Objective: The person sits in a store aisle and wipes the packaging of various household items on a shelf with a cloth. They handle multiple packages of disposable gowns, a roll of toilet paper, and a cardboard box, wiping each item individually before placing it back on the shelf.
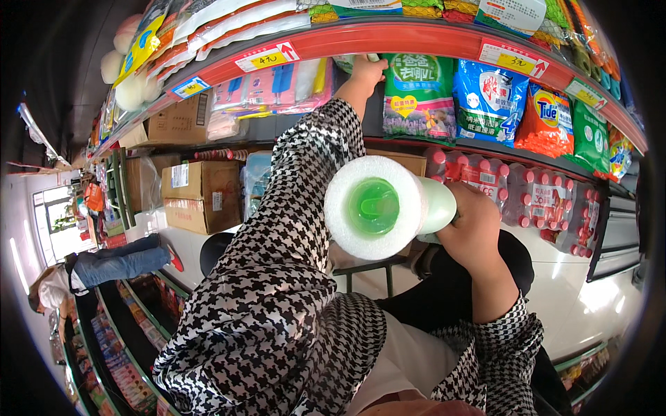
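Note:
My right hand (471,223) grips a pale green plastic bottle (438,204) by its body. The bottle points up toward me. A translucent green cap (373,206) shows at its near end, inside a thick white foam sleeve (341,218). My left hand (366,77) reaches into the shelf under the red price rail, its fingers partly hidden by the rail. A whitish green item (344,63) lies at these fingers; whether they hold it is unclear. Right beside that hand stands a green bag of washing powder (419,99) with a flower print.
Blue (490,104) and orange Tide (546,120) detergent bags stand farther right. The red shelf rail (385,39) runs above. Shrink-wrapped bottles (536,200) and a cardboard box (202,196) sit below. Another person (114,262) stands in the aisle at left.

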Available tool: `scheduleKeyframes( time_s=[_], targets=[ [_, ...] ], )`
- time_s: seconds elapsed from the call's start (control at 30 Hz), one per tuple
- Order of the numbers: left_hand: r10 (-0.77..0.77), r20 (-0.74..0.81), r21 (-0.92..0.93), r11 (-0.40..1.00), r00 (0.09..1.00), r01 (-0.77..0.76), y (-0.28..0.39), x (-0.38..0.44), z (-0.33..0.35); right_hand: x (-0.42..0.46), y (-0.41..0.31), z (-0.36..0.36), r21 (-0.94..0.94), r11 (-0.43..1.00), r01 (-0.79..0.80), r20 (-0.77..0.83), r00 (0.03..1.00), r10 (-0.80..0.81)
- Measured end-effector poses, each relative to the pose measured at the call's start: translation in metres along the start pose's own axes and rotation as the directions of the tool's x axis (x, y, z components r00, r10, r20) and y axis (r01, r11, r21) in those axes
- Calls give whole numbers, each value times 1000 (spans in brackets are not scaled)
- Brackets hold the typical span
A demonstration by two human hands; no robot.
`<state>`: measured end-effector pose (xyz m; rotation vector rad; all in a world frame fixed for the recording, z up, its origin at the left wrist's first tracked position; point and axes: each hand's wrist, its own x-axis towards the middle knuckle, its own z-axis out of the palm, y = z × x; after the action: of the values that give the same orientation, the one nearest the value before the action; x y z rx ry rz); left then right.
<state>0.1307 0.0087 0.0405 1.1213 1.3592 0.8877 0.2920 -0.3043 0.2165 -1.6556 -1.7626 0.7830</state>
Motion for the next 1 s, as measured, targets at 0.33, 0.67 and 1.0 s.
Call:
scheduleKeyframes(
  time_s=[0.33, 0.67, 1.0],
  targets=[
    [18, -247, -97, 994, 969, -43, -32, -65, -36, -6, -15, 21, -9, 1000, 5, -63, 998, -6],
    [-258, 282, -11, 962, 924, 272, -53, -85, -73, 1, 11, 20, -5, 997, -75, -91, 993, 75],
    [-37, 293, 319, 946, 955, -62, -45, -107, -95, 4, 24, 15, -28, 990, -136, -225, 966, 127]
  ],
)
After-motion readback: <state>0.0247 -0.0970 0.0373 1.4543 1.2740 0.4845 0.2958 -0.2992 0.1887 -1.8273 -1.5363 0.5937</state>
